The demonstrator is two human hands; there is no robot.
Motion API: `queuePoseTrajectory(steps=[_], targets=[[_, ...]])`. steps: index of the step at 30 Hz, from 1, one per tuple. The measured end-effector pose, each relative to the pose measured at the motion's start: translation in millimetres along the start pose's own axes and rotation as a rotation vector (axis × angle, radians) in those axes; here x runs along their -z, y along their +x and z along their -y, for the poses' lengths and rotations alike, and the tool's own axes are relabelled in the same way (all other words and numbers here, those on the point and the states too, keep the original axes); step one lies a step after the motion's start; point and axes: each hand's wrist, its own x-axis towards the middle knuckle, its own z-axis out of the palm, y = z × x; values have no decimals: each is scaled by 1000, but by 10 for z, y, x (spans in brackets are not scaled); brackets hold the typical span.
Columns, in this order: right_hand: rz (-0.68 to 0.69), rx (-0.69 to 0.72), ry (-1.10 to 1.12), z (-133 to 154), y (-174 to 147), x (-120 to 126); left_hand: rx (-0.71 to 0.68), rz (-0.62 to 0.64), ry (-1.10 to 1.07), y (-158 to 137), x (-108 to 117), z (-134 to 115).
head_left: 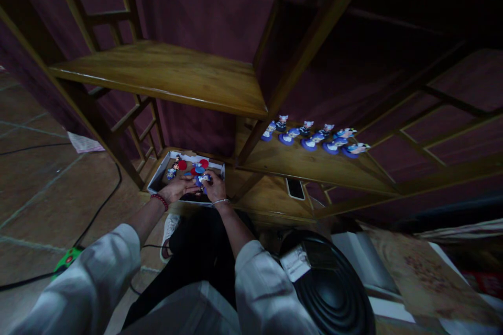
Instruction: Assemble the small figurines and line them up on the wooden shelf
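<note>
My right hand (216, 187) is closed on a small figurine (203, 179) with white and purple colours, above an open white box (159, 172). My left hand (179, 188) reaches in from the other side, fingers stretched out, their tips at the figurine's lower side. Whether they bear any of its weight I cannot tell. Inside the box lie several more figurines, among them a blue one (171, 173) and one on a light blue base (199, 168), along with a red disc (182, 165).
Figurines on purple bases (309, 144) stand in rows on the wooden shelf (267, 159) to the right. A phone (294, 188) lies on the lower board. An upper shelf (165, 70) overhangs the box. By my right arm is a round black stool (334, 293); a green socket (68, 257) with cables lies left.
</note>
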Motion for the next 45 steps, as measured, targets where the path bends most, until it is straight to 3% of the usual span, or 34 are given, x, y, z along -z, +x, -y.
queuePoseTrajectory(steps=[24,35,39,45], targets=[[140,118,-266,115,-23,76,-25,-24,66,-47,-34,35],[141,-71,-463,257,8,-14,-38,-62,93,-75,-97,-2],[140,-200,-436,300,28,-51,-30,-59,134,-104,-116,-23],[54,-257,-365,295,20,-90,-49,-63,159,-84,-97,3]])
